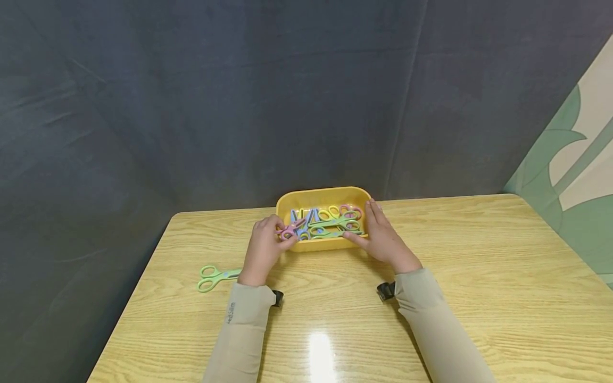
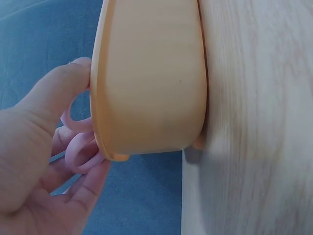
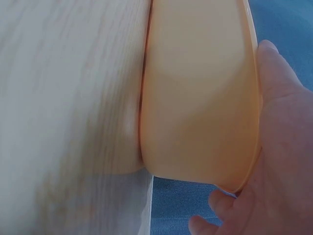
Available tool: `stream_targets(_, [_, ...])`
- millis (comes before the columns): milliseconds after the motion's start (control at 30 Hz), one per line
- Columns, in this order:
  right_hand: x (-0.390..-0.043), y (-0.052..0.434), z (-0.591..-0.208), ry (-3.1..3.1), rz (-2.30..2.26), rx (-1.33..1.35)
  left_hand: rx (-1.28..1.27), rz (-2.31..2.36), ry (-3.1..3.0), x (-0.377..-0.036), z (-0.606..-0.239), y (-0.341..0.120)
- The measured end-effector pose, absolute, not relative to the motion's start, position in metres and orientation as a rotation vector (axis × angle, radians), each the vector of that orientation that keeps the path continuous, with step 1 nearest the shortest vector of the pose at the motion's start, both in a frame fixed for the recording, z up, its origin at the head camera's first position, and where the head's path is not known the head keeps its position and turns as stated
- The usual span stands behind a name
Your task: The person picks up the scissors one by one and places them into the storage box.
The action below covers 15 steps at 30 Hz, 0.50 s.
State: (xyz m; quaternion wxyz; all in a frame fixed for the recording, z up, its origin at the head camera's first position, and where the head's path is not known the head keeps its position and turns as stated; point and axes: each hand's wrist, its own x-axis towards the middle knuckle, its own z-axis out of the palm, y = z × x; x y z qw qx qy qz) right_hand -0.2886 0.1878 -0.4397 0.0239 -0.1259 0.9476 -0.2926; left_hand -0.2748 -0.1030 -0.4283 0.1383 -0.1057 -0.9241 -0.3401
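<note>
While fingers [image 2: 73, 81] pinch pink scissors [image 1: 289, 231], right hand [image 1: 383, 238] steadies tray [image 1: 321, 194]

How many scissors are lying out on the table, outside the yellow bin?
1: a green pair of scissors lies on the table beside the left forearm. The rest are piled in the yellow bin, where the left hand pinches a pink pair; the sleeves may hide others.
</note>
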Motion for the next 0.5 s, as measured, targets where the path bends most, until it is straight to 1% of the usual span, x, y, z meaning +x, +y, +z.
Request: stream_targets(500, [-0.288,0.188,-0.44,2.936,-0.896,-0.386,-0.405,-0.914,-2.8,-0.27,-0.411,-0.125])
